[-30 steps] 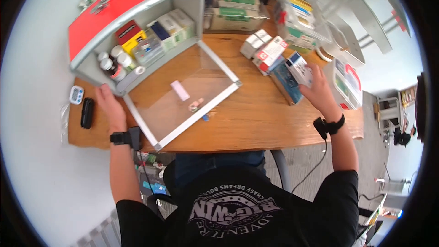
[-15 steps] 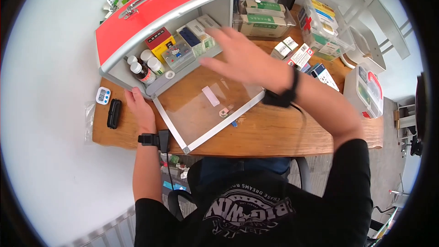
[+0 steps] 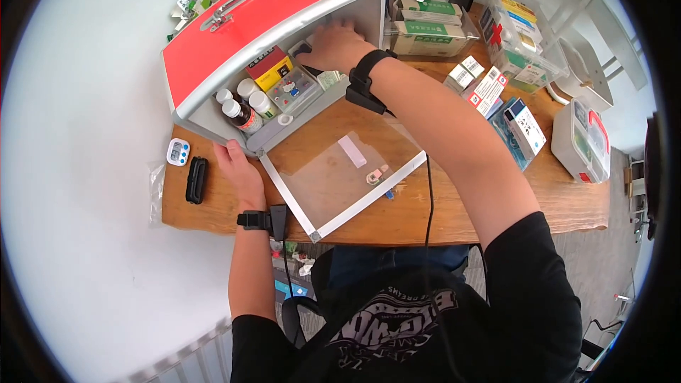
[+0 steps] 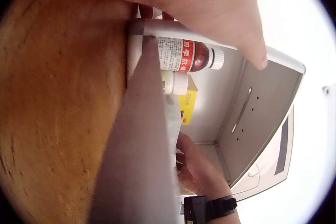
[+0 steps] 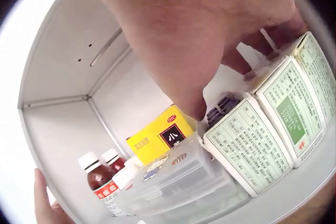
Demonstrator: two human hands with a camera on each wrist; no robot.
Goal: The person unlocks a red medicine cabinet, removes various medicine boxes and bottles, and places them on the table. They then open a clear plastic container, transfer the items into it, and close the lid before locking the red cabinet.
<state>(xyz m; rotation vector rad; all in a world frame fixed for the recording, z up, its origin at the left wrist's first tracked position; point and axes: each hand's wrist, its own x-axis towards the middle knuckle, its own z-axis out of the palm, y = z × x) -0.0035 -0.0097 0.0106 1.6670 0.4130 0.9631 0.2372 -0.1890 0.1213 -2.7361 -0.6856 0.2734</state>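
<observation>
On the wooden desk [image 3: 425,206] lies the red-lidded medicine case [image 3: 234,35], opening towards us. Our right hand [image 3: 337,42] reaches inside, fingers curled over the white boxes [image 5: 268,129], grip unclear. Our left hand [image 3: 237,170] rests flat against the case's lower corner.

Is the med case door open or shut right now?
Open. The clear door lies flat on the table, swung down from the red case; the right hand reaches inside among the boxes.
</observation>
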